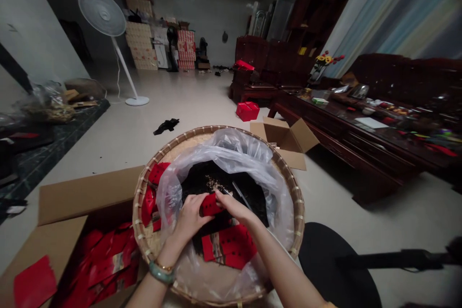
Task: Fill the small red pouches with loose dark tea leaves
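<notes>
My left hand (pixel 189 219) and my right hand (pixel 231 207) both grip a small red foil packet (pixel 211 205), held open-side up over a heap of dark loose tea leaves (pixel 207 178). A thin metal tool (pixel 241 195) sticks out just past my right fingers. The leaves lie inside a clear plastic bag (pixel 231 154) lining a round woven bamboo tray (pixel 144 231). More red packets (pixel 228 246) rest on the bag below my hands, and others (pixel 156 173) lie at the tray's left side. An open cardboard box (pixel 86 197) of red packets (pixel 108 260) sits at lower left.
A black round stool (pixel 335 264) stands to the right of the tray. Beyond it are an open cardboard box (pixel 285 137), a red box (pixel 247 111), a black cloth (pixel 166 126) on the tiled floor, a cluttered dark wood table (pixel 361 125) and a standing fan (pixel 104 14).
</notes>
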